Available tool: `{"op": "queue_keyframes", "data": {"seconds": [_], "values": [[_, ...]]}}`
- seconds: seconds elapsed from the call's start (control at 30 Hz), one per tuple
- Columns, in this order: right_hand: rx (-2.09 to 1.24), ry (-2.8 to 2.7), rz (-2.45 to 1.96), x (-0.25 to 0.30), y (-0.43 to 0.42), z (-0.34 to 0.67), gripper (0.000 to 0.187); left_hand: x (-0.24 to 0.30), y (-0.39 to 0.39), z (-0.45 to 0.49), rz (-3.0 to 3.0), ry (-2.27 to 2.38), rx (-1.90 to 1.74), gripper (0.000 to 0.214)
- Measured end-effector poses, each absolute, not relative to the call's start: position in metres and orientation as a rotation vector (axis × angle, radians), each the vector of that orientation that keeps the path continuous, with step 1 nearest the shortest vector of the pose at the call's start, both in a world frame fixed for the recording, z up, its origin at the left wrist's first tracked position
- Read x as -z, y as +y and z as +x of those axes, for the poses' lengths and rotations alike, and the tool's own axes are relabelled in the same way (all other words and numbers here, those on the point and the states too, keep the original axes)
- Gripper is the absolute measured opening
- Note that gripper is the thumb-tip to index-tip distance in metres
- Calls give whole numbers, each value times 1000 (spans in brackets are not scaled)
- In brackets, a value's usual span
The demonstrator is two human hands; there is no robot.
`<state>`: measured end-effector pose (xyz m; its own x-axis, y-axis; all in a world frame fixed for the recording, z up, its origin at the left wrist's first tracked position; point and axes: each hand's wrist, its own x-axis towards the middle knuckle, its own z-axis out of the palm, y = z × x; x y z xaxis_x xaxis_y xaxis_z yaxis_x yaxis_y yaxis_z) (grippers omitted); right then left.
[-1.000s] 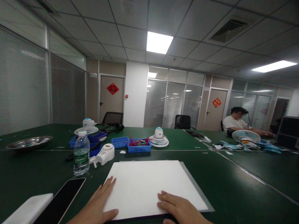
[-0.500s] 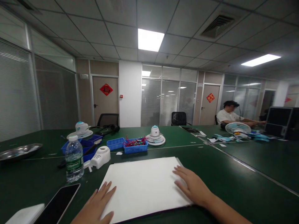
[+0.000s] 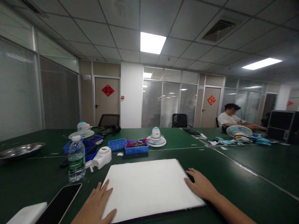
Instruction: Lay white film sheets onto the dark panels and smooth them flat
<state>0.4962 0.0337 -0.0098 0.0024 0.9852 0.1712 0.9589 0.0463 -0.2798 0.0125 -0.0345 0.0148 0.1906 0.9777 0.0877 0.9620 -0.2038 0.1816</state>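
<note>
A large white sheet (image 3: 149,189), seemingly the top of a thin stack or pad with a dark edge below, lies flat on the green table in front of me. My left hand (image 3: 97,203) rests along its left edge, fingers spread and thumb on the white surface. At the right edge is my right hand (image 3: 202,185), its thumb over the sheet's border and the other fingers stretched out beside it. Neither hand has its fingers wrapped round anything.
Left of the sheet are a water bottle (image 3: 76,161), a phone (image 3: 59,202) and a white plastic housing (image 3: 102,158). Behind it sit a blue bin (image 3: 136,150) of wires and a small fan (image 3: 156,138). A person (image 3: 231,118) sits at the far right.
My right hand has shifted right, off the sheet's surface to its edge. The sheet's right side reaches further right. My left hand has stayed at the left edge.
</note>
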Motion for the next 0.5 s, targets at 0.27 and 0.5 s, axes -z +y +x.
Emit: {"op": "queue_keyframes", "data": {"seconds": [0.27, 0.5], "values": [[-144, -2038, -1923, 15, 34, 489, 72, -11, -35, 13, 2335, 1998, -207, 75], [-253, -1915, -1920, 24, 43, 490, 69, -8, -38, 20, 2315, 2062, -115, 74]]}}
